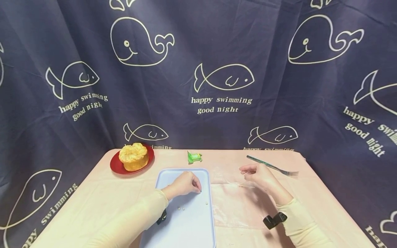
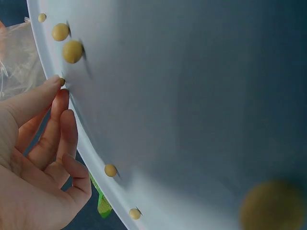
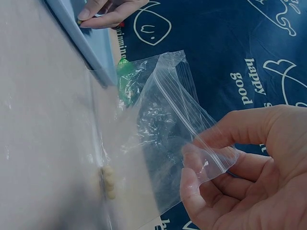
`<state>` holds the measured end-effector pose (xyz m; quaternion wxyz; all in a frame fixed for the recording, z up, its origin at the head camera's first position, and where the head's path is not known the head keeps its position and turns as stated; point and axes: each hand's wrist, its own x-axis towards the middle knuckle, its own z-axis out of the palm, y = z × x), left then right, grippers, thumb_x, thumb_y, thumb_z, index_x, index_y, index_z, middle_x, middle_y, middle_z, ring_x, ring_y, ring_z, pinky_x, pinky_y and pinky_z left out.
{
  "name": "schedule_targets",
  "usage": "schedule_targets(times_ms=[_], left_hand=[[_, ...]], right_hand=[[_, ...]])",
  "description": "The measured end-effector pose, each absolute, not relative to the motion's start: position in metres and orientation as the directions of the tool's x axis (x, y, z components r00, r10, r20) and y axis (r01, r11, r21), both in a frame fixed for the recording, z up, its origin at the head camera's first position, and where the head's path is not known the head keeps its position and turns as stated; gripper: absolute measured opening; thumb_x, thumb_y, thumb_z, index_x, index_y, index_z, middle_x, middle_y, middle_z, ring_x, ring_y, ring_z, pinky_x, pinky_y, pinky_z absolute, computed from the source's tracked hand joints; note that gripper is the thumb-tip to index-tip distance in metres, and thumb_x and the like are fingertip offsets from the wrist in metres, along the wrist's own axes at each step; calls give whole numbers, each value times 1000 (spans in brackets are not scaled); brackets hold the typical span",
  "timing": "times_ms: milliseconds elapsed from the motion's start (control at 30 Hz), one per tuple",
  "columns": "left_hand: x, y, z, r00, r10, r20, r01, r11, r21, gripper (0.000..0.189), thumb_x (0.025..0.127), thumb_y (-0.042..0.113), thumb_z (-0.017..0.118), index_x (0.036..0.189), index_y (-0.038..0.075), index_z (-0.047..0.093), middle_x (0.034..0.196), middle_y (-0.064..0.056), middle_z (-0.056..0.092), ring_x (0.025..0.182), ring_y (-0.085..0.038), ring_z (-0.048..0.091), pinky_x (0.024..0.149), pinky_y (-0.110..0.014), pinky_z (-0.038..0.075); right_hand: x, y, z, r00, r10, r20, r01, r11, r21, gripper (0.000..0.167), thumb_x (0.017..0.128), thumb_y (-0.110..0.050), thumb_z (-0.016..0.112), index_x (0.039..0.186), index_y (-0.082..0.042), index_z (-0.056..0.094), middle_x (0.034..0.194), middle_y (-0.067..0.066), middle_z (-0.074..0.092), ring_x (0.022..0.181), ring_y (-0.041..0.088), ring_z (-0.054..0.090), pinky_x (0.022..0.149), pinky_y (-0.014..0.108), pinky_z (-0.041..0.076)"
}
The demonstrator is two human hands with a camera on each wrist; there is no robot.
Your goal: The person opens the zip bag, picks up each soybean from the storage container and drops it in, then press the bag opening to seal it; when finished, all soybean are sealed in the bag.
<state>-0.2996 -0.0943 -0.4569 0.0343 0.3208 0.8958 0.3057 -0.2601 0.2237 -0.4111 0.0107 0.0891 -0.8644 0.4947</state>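
**A pinched soybean (image 2: pixel 62 82) and a zip bag (image 3: pixel 158 124) held by its mouth**

A dark blue whale-and-fish curtain (image 1: pixel 223 34) hangs behind the pink-covered worktop (image 1: pixel 102 193). On the worktop lies a pale blue tray (image 1: pixel 186 227), with the clear bag to its right. The head view barely picks the bag out; the right wrist view shows its zip strip plainly.

The right hand (image 1: pixel 257 175) holds the bag near the zip, thumb and fingers narrow about the plastic. The left hand (image 1: pixel 184 183) is above the tray, thumb and index finger closed on one soybean near the tray's edge. The left wrist view makes that grip clear; in the head view the soybean is too small to tell.

At the far left a red plate (image 1: pixel 116 165) carries a golden bread roll (image 1: pixel 133 162). A fork (image 1: pixel 270 165) lies beyond the right hand, and a small green packet (image 1: pixel 194 157) just past the tray's far edge.

Smallest are the loose soybeans (image 2: pixel 73 51): the left wrist view shows six on the tray, one large and blurred. Only the right wrist view clearly shows several bagged soybeans (image 3: pixel 110 182), clustered low in the bag.
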Motion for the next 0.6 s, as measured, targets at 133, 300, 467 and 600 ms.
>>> schedule_targets(times_ms=[133,300,467,600], left_hand=[[-298,-95,-457,-790,598,138,560,611,560,15,76,2,86,72,12,77,70,9,72,66,-2,61,70,-25,51],[-299,-95,-456,-791,597,136,557,610,563,15,77,3,86,72,14,77,70,11,71,67,-1,61,71,-25,51],[-307,-84,-447,-805,567,172,536,574,619,12,81,5,84,77,14,78,74,11,72,67,-1,59,69,-24,50],[-312,-68,-430,-796,538,278,574,525,628,8,84,7,82,82,14,78,80,7,75,71,-2,61,68,-24,50]], right_hand=[[-260,222,-413,-983,-149,109,-169,489,-856,37,81,9,65,117,13,68,108,24,72,92,23,65,71,24,53],[-260,222,-413,-980,-153,125,-184,485,-855,36,81,10,65,116,13,68,106,24,72,92,24,65,72,24,53],[-260,223,-413,-979,-157,130,-191,489,-851,35,81,10,64,116,13,68,106,24,72,92,23,65,73,24,53],[-259,224,-413,-979,-155,133,-194,492,-849,35,81,10,64,116,13,68,105,23,72,92,24,65,72,24,53]])
